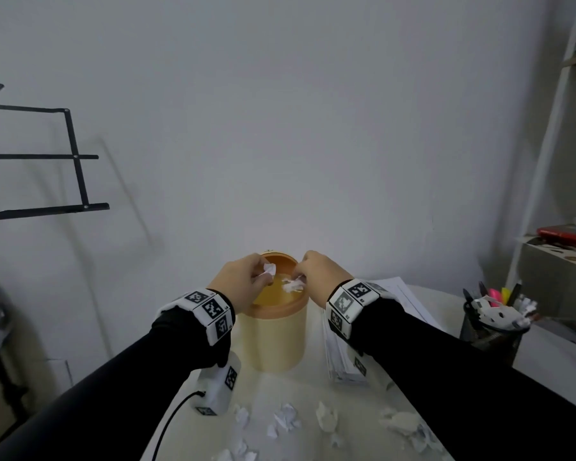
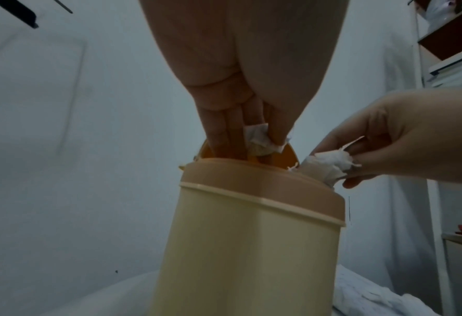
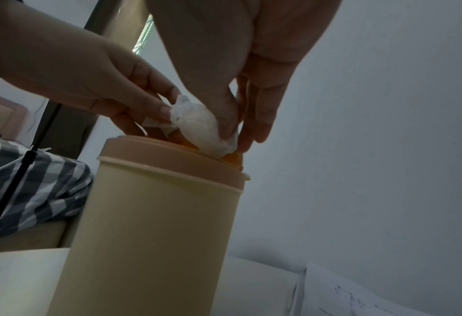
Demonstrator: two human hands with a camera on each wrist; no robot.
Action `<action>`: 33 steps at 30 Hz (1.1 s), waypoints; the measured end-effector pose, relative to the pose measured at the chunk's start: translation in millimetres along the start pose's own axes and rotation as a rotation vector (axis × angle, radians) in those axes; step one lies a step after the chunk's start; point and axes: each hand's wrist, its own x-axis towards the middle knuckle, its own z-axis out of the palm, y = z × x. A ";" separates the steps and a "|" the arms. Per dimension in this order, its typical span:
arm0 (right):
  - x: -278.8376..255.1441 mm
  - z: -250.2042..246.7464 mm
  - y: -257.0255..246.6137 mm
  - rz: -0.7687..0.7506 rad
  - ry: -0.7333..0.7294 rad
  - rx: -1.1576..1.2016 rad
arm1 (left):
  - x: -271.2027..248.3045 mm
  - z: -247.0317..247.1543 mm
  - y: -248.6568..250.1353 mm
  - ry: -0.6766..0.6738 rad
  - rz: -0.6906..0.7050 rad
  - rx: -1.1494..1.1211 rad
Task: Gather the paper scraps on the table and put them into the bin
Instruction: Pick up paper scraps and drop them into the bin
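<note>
**Both hands holding paper over the open bin**

The bin [image 1: 273, 341] stands at lower centre of the head view, a pale yellow cylinder with a peach collar and an orange lid tilted inward. The left hand [image 1: 241, 282] pinches a small white crumpled scrap [image 1: 269, 269] between thumb and fingertips right over the opening; in the left wrist view that scrap [image 2: 259, 142] hangs just above the collar. The right hand [image 1: 320, 274] grips a larger white wad [image 1: 293, 285] that touches the lid; in the right wrist view the wad [image 3: 205, 130] sits pressed into the opening at the collar's edge.

More paper scraps [image 1: 286, 420] lie scattered on the counter [image 1: 193, 424] along the bottom of the head view, crumpled and white, apart from one another and in front of the bin.

A stack of sheets [image 1: 393, 294] lies just right of the bin, under the right forearm. A mesh pen holder [image 1: 492, 334] stands at the right edge, well apart from the bin. A small white tagged box [image 1: 218, 390] with a black cable sits just left of the bin's base. The counter's left edge runs close beside that box.
</note>
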 end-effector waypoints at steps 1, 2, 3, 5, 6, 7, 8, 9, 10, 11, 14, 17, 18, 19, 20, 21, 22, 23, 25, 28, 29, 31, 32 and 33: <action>1.2 -0.7 -0.9 -0.008 0.017 0.007 | -0.2 -1.3 -0.7 0.001 0.000 -0.007; 2.3 -1.5 -2.4 -0.015 0.031 0.010 | -0.8 -2.5 -0.4 0.012 0.008 -0.005; 3.2 -1.9 -4.0 -0.020 0.041 0.013 | -1.5 -3.3 0.4 0.029 0.019 0.001; 5.1 -1.2 -6.6 -0.018 0.060 0.033 | -2.4 -4.6 2.7 0.072 0.047 0.004; 5.9 -1.0 -7.9 -0.007 0.068 0.057 | -2.7 -5.0 3.6 0.092 0.059 0.006; 6.5 -0.6 -8.7 0.010 0.066 0.086 | -2.7 -5.5 4.4 0.112 0.071 0.014; 6.7 -0.7 -9.0 0.024 0.056 0.109 | -1.9 -5.8 4.9 0.132 0.084 0.030; 6.8 -0.6 -9.4 0.036 0.039 0.123 | -0.6 -5.5 4.6 0.151 0.096 0.047; 6.5 -0.2 -9.8 0.041 0.026 0.129 | 0.5 -5.1 4.2 0.166 0.100 0.056; 6.1 0.2 -10.0 0.042 0.021 0.132 | 1.4 -4.1 3.8 0.173 0.099 0.060; 4.6 3.1 -9.7 0.054 0.049 0.155 | -0.5 -0.9 4.3 0.172 0.114 0.033; 6.3 6.7 -7.1 0.073 0.109 0.203 | -3.1 1.2 5.6 0.141 0.134 0.015; 7.3 7.2 -6.5 0.071 0.115 0.200 | -3.4 2.2 6.7 0.121 0.128 0.031; 8.3 7.8 -6.0 0.063 0.106 0.186 | -3.2 3.5 7.5 0.107 0.118 0.046; 9.3 8.6 -5.7 0.053 0.098 0.167 | -3.1 5.0 8.4 0.103 0.109 0.055; 9.9 9.4 -5.9 0.043 0.097 0.150 | -2.6 6.5 9.3 0.111 0.100 0.064; 10.4 10.0 -6.2 0.035 0.102 0.137 | -2.6 7.4 9.9 0.127 0.096 0.075; 11.0 10.3 -6.2 0.028 0.113 0.128 | -2.0 8.4 10.1 0.144 0.096 0.085; 13.0 11.8 -5.5 0.022 0.144 0.126 | -0.8 9.0 8.4 0.155 0.103 0.097; 15.0 12.7 -4.5 0.006 0.165 0.093 | -2.1 6.5 6.2 0.144 0.068 0.108; 15.3 12.5 -4.2 -0.001 0.170 0.074 | -2.8 5.5 5.1 0.149 0.058 0.113; 15.0 12.6 -3.9 -0.003 0.142 0.037 | -4.6 2.4 4.5 0.153 0.051 0.125; 14.4 12.3 -4.0 0.005 0.104 0.018 | -5.6 0.8 4.6 0.139 0.049 0.137; 14.0 12.6 -4.3 0.016 0.059 0.013 | -6.0 -0.3 4.6 0.113 0.045 0.157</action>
